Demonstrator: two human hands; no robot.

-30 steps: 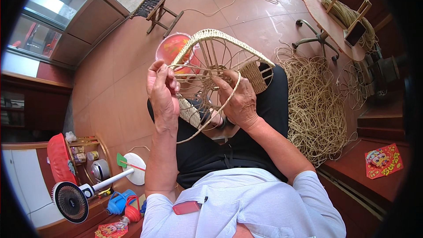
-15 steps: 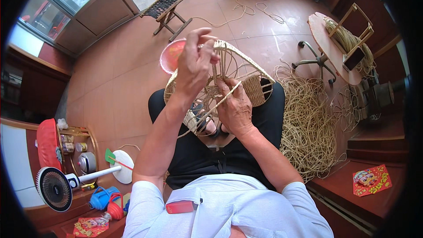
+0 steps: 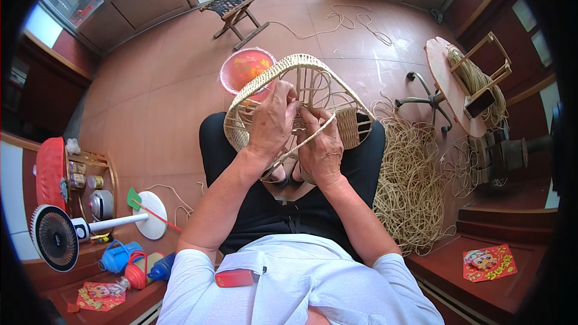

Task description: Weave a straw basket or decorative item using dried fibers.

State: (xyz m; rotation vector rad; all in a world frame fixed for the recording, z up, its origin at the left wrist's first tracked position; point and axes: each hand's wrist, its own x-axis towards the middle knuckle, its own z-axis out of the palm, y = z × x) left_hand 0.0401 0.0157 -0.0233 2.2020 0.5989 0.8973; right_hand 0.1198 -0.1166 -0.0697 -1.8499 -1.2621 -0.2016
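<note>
Between my knees rests a partly woven basket (image 3: 304,61) of pale straw-coloured cord, with a braided rim curving over open ribs. A close-woven panel (image 3: 348,127) fills its right side. My left hand (image 3: 269,125) is closed, fingertips pinched together at the ribs in the middle. Just beside it, my right hand (image 3: 321,151) grips a length of cord (image 3: 329,121), which runs slantwise across the back of that hand toward the lower left. Both sets of fingertips nearly meet; whatever the left fingers pinch is too small to make out.
A large heap of loose cord (image 3: 410,189) lies right of my leg. Beyond the basket stand a pink basin (image 3: 245,67) and a folding stool (image 3: 233,3). A round table (image 3: 435,60) holds coiled cord at the right. At the left are a fan (image 3: 55,238) and a blue jug (image 3: 120,257).
My left hand has come down from above the rim to the ribs beside my right hand, its fingers closing. The right hand stays nearly in place. The view has shifted slightly.
</note>
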